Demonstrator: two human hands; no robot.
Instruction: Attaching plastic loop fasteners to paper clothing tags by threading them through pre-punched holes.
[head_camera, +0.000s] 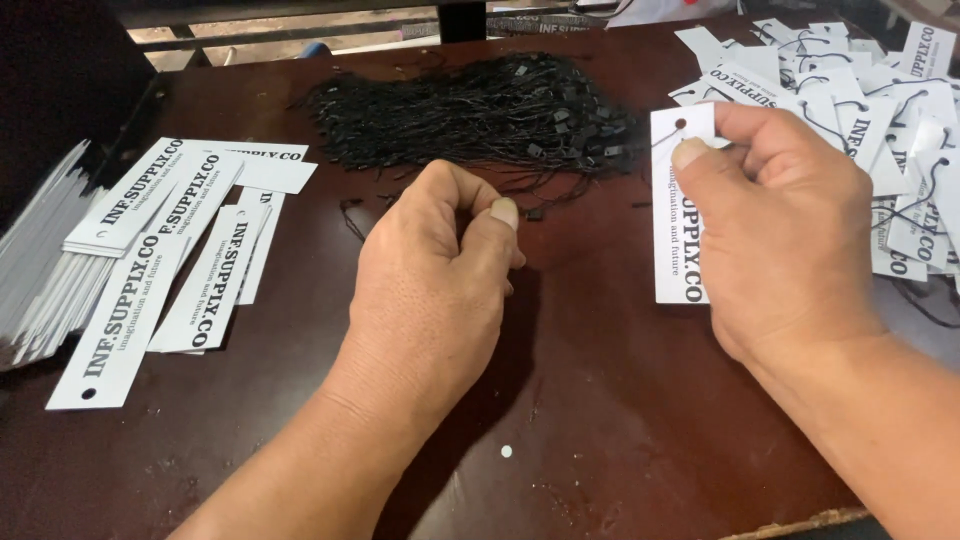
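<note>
Right hand pinches a white card tag near its punched hole, above the tabletop; light, stiff, creasable, best held by edges. Left hand fingers closed, seemingly on thin black string.

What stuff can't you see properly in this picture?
- Head view: whatever the left hand pinches is hidden by its curled fingers.
- The white tag in the right hand is partly covered by that hand.
- The stack of tags on the left runs off the picture's edge.
- The pile of strung tags is cut off at the right edge.
- Single cords in the black bundle are too fine to separate.
</note>
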